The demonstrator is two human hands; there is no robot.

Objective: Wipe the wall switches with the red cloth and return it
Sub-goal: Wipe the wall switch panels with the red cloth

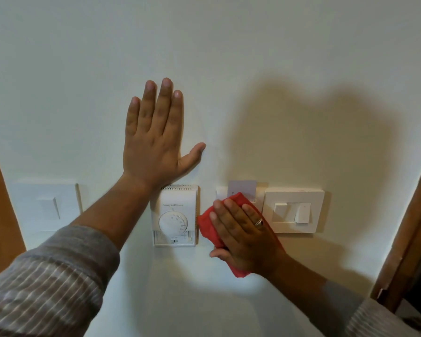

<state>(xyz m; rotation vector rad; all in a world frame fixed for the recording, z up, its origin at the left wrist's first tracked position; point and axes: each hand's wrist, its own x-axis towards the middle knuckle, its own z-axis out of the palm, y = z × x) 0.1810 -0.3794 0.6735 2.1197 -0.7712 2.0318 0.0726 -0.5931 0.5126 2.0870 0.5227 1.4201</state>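
My right hand [243, 232] presses the folded red cloth [208, 228] flat against a card-holder switch plate [242, 188], which it mostly hides; only the plate's top and a pale card stick out above the cloth. A white double rocker switch [293, 210] sits just right of that hand. The white dial thermostat [174, 216] is just left of the cloth. My left hand [156, 139] lies flat and empty on the bare wall above the thermostat, fingers pointing up. A single white switch [46, 207] is further left.
A wooden door frame [0, 203] borders the wall on the left, and another wooden frame [408, 227] runs down the right edge. The wall [229, 57] above the switches is plain white, with my shadow cast on its right half.
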